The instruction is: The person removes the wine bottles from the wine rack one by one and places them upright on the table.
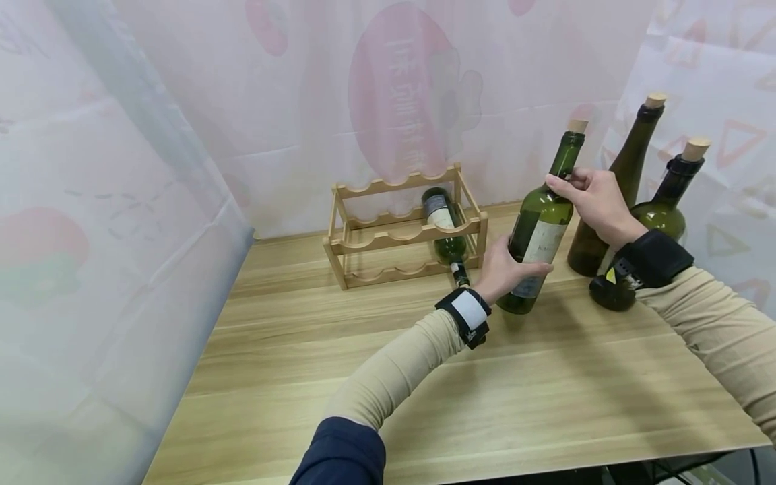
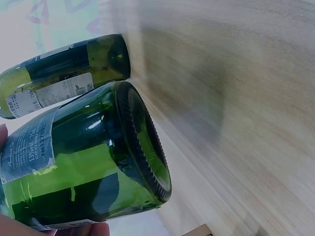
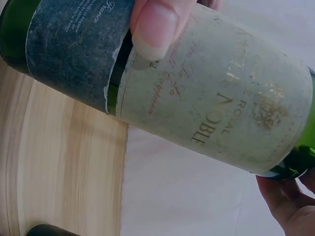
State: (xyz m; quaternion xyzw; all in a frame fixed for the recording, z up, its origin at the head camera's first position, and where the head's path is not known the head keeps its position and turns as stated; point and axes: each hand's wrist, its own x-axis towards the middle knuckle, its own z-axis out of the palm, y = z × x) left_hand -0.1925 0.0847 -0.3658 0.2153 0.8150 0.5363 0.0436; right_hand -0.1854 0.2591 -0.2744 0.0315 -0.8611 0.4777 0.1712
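Both hands hold a green wine bottle [image 1: 543, 239] with a pale label and a cork; it leans slightly, its neck toward the back right. My left hand [image 1: 502, 275] grips the lower body, thumb across the front. My right hand [image 1: 597, 205] pinches the bottle at its shoulder, below the neck. In the left wrist view the ribbed base [image 2: 147, 147] is tipped up over the tabletop. To the left, a wooden wine rack [image 1: 376, 240] has another labelled bottle [image 1: 445, 219] lying in its lower right slot, neck toward me.
Two more corked bottles stand at the right: a tall dark one [image 1: 630, 151] and a green one [image 1: 662, 217] partly behind my right wrist. Patterned white curtains [image 1: 291, 155] close off the back and sides. The wooden table's [image 1: 303, 377] front edge runs along the bottom.
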